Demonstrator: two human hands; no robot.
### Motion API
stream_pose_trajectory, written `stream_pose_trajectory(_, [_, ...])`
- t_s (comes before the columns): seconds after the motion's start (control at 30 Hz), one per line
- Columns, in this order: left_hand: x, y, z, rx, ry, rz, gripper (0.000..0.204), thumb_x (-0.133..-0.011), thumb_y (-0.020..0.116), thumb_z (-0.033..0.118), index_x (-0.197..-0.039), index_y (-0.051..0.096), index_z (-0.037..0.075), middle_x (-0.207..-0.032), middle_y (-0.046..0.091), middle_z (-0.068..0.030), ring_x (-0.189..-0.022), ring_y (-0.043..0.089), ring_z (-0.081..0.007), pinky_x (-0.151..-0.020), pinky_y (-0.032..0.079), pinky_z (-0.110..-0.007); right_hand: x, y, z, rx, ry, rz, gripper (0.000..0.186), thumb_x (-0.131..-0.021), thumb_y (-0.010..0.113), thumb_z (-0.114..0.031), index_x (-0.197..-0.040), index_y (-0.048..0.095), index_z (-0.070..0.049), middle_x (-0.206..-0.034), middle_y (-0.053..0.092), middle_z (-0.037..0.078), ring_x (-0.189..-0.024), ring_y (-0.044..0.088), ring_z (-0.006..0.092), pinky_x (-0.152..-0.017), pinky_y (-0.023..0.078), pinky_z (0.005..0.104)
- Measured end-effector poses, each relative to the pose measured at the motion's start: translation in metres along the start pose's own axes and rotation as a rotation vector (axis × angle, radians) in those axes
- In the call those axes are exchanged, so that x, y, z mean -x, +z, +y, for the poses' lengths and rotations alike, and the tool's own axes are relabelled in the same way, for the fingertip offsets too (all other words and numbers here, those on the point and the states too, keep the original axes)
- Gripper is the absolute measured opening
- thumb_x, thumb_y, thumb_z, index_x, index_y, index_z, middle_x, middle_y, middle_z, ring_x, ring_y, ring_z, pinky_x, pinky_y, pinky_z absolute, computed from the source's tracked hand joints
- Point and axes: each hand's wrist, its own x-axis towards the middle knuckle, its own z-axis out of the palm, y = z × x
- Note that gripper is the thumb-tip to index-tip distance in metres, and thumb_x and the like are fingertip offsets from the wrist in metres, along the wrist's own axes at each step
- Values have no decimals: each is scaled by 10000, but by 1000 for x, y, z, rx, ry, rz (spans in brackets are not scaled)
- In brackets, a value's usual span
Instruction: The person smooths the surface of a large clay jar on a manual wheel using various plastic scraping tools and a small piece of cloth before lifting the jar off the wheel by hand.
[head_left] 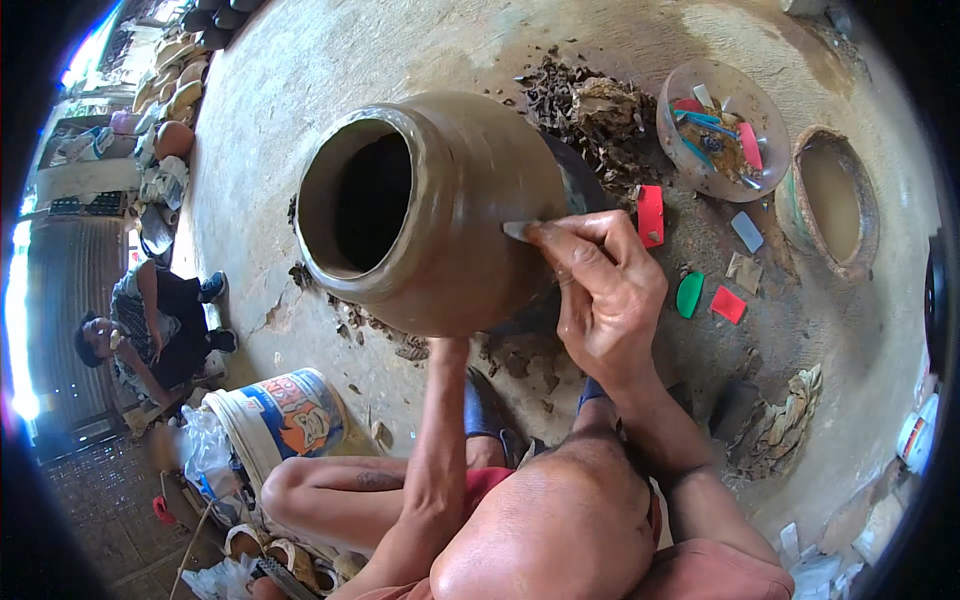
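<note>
A wet brown clay pot (470,180) lies with its wide mouth tilted toward the left of the head view. My right hand (607,285) pinches a small pale scraper (515,230), its edge against the pot's right side. My left hand (448,350) reaches up to the underside of the pot; its fingers are hidden behind the clay. Dark clay scraps (590,115) are heaped behind the pot. Red plastic pieces (650,215) and a green one (689,295) lie on the floor at the right.
A tub of small tools (730,100) and a basin of murky water (835,200) stand at right. Another person (150,330) sits at left, near a white bucket (260,420). Crumpled cloth (790,420) lies at lower right; stacked pottery (175,140) lines the left side.
</note>
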Motion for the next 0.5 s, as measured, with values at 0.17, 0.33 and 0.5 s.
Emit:
stream_pose_trajectory(0.17, [55, 90, -76, 302, -349, 176, 646, -1082, 431, 527, -1499, 474, 34, -1409, 606, -176, -1230, 658, -308, -933, 631, -441, 2, 2, -4, 55, -18, -48, 345, -833, 701, 142, -1108, 791, -46, -926, 680, 100, -790, 686, 201, -663, 545, 296])
stream_pose_trajectory(0.33, [28, 75, -43, 378, -340, 51, 642, -1081, 440, 521, -1500, 472, 36, -1411, 605, -176, -1233, 657, -308, -936, 629, -444, 6, -4, -4, 85, -50, -77, 421, -733, 736, 76, -1128, 788, -61, -931, 665, 90, -783, 679, 236, -661, 554, 351])
stream_pose_trajectory(0.5, [-4, 32, -33, 242, -118, 201, 638, -1080, 449, 515, -1502, 470, 37, -1412, 604, -177, -1236, 655, -309, -938, 628, -446, 5, 9, -17, 11, -52, -45, 421, -725, 750, 63, -1129, 786, -50, -927, 657, 95, -755, 664, 231, -641, 546, 325])
